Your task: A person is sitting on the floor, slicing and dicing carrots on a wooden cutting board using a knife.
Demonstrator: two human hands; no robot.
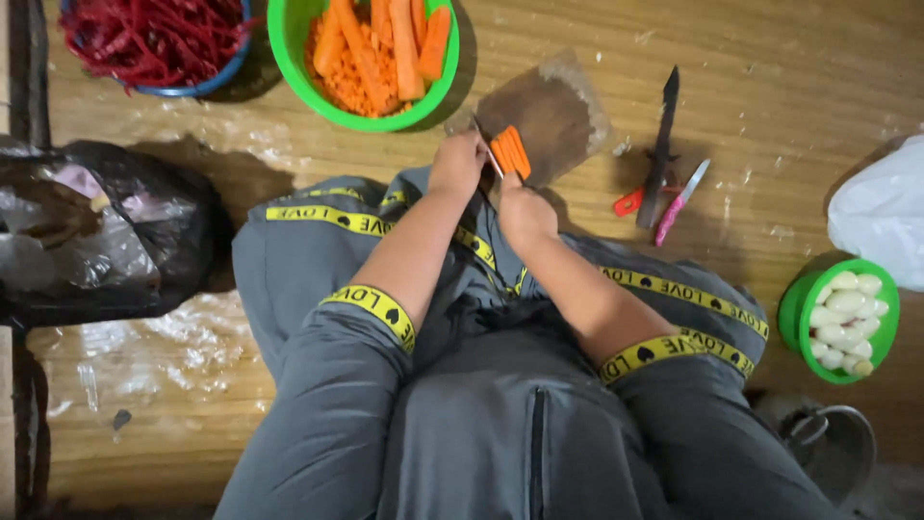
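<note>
Carrot (511, 151) is lying on the brown board (549, 116), just below the green bowl (294, 43) of carrot sticks. The right hand (525, 214) is pinning its near end, fingers clamped on it. The left hand (458, 162) is gripping a thin knife (486, 149), closed round the handle, blade touching the carrot's left edge. Spare knives (662, 154) are lying nearby, right of the board.
</note>
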